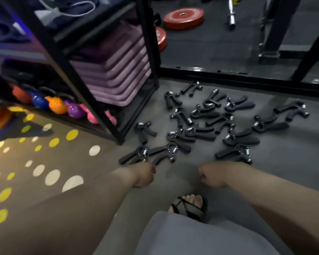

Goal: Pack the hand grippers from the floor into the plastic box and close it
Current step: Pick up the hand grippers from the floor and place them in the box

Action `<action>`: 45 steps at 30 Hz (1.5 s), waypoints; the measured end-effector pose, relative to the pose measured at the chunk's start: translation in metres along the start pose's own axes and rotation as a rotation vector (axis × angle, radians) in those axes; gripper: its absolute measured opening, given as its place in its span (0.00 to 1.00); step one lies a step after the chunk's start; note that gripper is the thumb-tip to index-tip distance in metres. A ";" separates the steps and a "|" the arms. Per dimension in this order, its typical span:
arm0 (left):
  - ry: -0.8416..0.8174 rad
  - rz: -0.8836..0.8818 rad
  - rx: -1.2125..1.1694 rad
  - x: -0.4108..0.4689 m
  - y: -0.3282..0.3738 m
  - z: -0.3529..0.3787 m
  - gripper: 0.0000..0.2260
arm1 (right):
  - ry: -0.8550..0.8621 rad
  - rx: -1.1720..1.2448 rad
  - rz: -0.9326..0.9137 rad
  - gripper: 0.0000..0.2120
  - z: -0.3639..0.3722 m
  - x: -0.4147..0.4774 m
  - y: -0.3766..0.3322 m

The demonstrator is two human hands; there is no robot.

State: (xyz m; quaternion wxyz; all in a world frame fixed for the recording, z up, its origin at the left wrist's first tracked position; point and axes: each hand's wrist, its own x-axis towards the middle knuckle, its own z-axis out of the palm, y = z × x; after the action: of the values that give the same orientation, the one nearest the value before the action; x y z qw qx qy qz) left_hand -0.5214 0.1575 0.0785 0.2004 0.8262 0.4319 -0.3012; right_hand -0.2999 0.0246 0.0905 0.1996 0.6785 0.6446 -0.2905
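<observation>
**L hand on a gripper, R hand fisted**

Grips handle end of nearest gripper [166, 150] w/ L hand [144, 174], fingers curled tight, gripper lying at 12 o'clock from knuckles. Holds R hand [213, 176] at 3 o'clock of L, apart from it, balled to a fist w/ nothing visible inside, low over grey floor [284, 172]. Other hand grippers [201, 133] scattered on floor, 12 to 2 o'clock of hands, some overlapping. Black rack [92, 100] w/ pink mats [118, 74] at 10 o'clock, kettlebells [55, 105] beneath. Sandalled foot [190, 203] at 6.
</observation>
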 end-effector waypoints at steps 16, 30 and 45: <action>-0.050 -0.175 -0.099 -0.082 -0.125 0.064 0.17 | -0.030 0.090 -0.201 0.16 0.001 0.063 -0.147; -0.038 -0.181 -0.282 -0.043 -0.230 0.096 0.11 | -0.139 0.119 -0.283 0.25 0.032 0.147 -0.286; -0.040 -0.380 -0.748 -0.022 -0.259 0.128 0.17 | -0.186 0.682 0.010 0.24 0.059 0.191 -0.359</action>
State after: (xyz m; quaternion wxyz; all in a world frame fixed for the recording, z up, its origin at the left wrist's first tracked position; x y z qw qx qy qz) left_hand -0.7886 0.2099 -0.0192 0.4357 0.5960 0.6524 -0.1711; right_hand -0.6632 0.1632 -0.0414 0.0209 0.6799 0.4862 -0.5486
